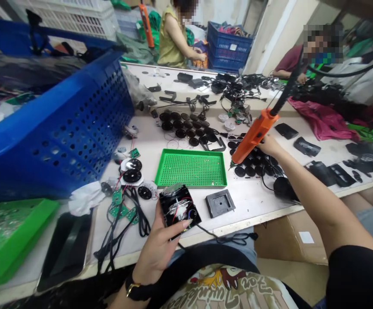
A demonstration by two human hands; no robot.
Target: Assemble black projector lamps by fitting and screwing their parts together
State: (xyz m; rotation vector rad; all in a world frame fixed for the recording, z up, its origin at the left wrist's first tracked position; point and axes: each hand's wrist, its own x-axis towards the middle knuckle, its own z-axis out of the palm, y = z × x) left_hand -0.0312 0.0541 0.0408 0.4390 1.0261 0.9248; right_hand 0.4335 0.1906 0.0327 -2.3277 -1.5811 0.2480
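Observation:
My left hand [165, 234] is closed around an opened black device housing [176, 208] near the table's front edge. Inside the housing are red and blue wires and a white part, and a clear round piece sits at its top. A black cord [225, 238] trails from that side to the right. My right hand [270, 146] reaches forward, just behind an orange electric screwdriver [254, 135] on a black cable; its fingers are mostly hidden, so a grip cannot be made out. Black discs [249, 171] lie beneath the screwdriver.
A shallow green tray [158, 171] with small bits and a grey block fixture [210, 208] lie ahead. At left stand a large blue basket [77, 124] and another green tray [22, 253]. Green circuit boards [117, 197] with cords lie beside them. Two people work across the table.

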